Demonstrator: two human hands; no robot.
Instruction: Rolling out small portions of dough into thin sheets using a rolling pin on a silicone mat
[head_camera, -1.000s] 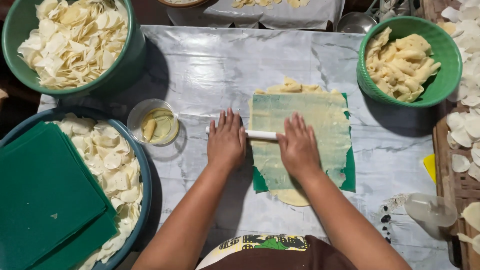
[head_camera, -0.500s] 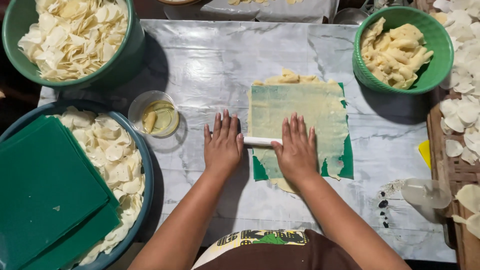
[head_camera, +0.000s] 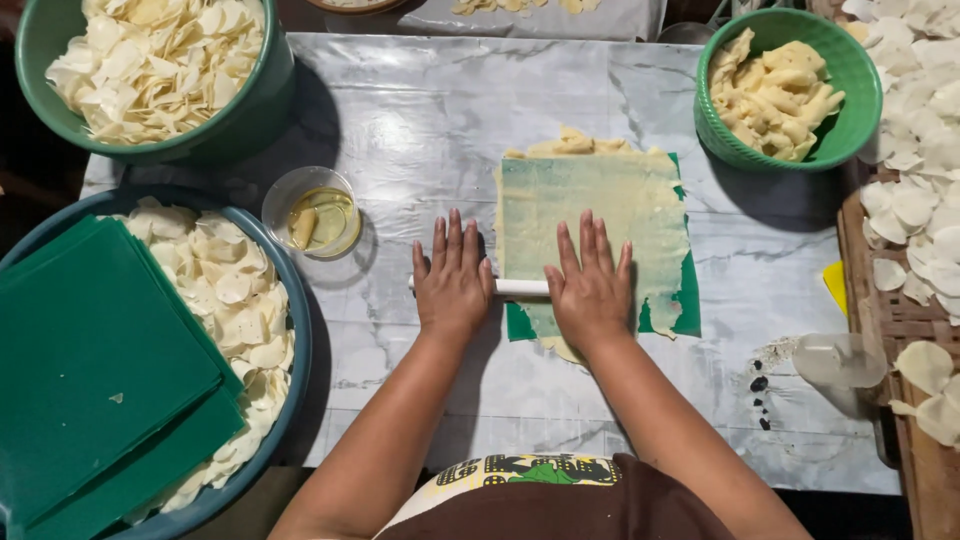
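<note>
I am seeing no packages, labels, signs or screens anywhere around me here.

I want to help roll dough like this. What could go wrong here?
The dough sheet is so thin that the green mat shows through, so it could tear under the white rolling pin. Dough already spills past the mat's far edge and might stick to the table. The left hand is close to the small bowl of oil, which could get knocked.
</note>
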